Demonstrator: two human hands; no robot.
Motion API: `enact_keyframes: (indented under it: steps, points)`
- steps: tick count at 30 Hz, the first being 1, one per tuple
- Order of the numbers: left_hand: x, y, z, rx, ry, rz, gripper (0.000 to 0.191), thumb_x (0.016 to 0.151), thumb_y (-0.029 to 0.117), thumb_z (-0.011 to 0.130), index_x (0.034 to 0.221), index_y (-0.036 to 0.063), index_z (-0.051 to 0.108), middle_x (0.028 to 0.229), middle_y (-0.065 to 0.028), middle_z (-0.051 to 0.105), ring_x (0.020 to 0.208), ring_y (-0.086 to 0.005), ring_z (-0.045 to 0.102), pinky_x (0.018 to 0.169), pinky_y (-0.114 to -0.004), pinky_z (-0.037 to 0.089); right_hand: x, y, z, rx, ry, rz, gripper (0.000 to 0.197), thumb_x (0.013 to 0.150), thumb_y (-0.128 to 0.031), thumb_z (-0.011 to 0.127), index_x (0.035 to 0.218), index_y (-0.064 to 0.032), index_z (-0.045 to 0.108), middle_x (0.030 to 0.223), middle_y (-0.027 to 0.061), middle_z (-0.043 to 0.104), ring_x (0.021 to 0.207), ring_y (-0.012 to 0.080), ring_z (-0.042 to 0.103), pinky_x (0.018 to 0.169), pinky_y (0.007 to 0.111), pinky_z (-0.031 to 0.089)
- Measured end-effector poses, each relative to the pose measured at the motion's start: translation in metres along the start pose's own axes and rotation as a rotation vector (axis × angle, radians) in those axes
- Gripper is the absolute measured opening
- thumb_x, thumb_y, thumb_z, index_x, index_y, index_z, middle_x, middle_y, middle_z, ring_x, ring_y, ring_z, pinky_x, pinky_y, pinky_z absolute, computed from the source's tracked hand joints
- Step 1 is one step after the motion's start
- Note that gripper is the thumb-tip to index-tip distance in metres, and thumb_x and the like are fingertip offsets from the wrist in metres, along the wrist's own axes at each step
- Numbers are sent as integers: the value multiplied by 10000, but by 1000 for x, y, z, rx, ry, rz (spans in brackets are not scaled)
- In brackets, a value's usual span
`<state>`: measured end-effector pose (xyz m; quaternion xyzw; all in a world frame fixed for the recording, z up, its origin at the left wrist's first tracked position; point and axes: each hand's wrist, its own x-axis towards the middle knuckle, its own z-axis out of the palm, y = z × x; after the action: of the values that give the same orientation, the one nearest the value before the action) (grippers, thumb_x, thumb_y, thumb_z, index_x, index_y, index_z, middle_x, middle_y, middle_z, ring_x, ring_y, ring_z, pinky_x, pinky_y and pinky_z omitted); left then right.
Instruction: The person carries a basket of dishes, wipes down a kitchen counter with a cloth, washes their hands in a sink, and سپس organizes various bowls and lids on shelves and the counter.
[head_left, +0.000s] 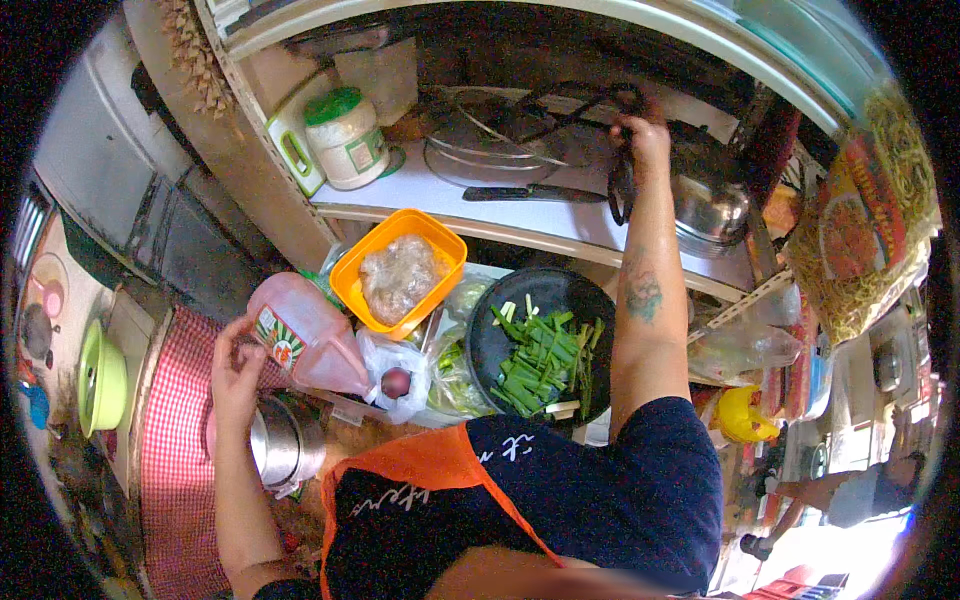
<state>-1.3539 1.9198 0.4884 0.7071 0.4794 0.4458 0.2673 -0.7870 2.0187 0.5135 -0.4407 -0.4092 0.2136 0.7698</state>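
My right hand (643, 142) reaches to the shelf, its fingers at a black handle or bar among the cookware; how it grips is too dark to tell. Beside it are a steel pot (712, 214), a glass lid (487, 142) and a black-handled knife (532, 194). My left hand (241, 364) has bent fingers near a pink plastic jug (307, 330) with a label; whether they touch is unclear. Between my arms are a black pan (487, 330) holding cut green leaves (544, 360), an orange container (343, 274) with a plastic-wrapped lump (401, 277), and a plastic bag (416, 401) around a dark red onion (395, 382).
A green-lidded jar (349, 142) and a cutting board (294, 150) stand at the shelf's left. Noodle packs (862, 217) hang at right. A metal pot (281, 442) and a red checkered cloth (176, 435) lie left. Another person (847, 491) is at far right.
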Motion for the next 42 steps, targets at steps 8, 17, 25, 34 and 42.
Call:
enact_keyframes:
  steps: [8,17,25,34,42]
  points:
    - [-65,-38,-14,289,119,-370,330,773,71,568,1087,0,496,916,-54,527,678,-110,472,610,-222,401,36,77,-23,-1189,4,292,744,693,-143,527,1337,-4,182,1320,245,304,1190,339,372,968,342,343]
    - [-96,-101,-8,26,87,-724,298,801,101,544,1092,58,499,982,-43,531,733,-100,505,605,-219,418,-19,117,-31,-1773,-356,324,297,731,-183,496,977,-72,622,1053,168,577,990,300,557,803,391,461]
    - [-95,-114,9,52,47,-548,269,774,76,571,1034,20,532,915,-25,523,666,-70,446,597,-209,386,-12,103,-24,-1821,-282,-104,274,735,-231,509,959,-110,607,1037,137,578,909,320,581,720,433,488]
    - [-111,-100,-31,247,138,-527,281,766,151,620,1002,17,548,936,-66,572,827,-132,523,718,-256,437,-30,16,12,-1757,-381,-168,242,788,-198,442,893,-41,592,919,207,594,885,355,568,740,432,456]
    - [-97,-129,-116,-57,458,-609,216,770,168,597,948,45,579,781,-19,598,640,-87,528,565,-234,428,-103,-46,37,-1690,-551,-252,253,766,-161,550,983,-34,581,868,186,603,807,339,583,683,385,463]
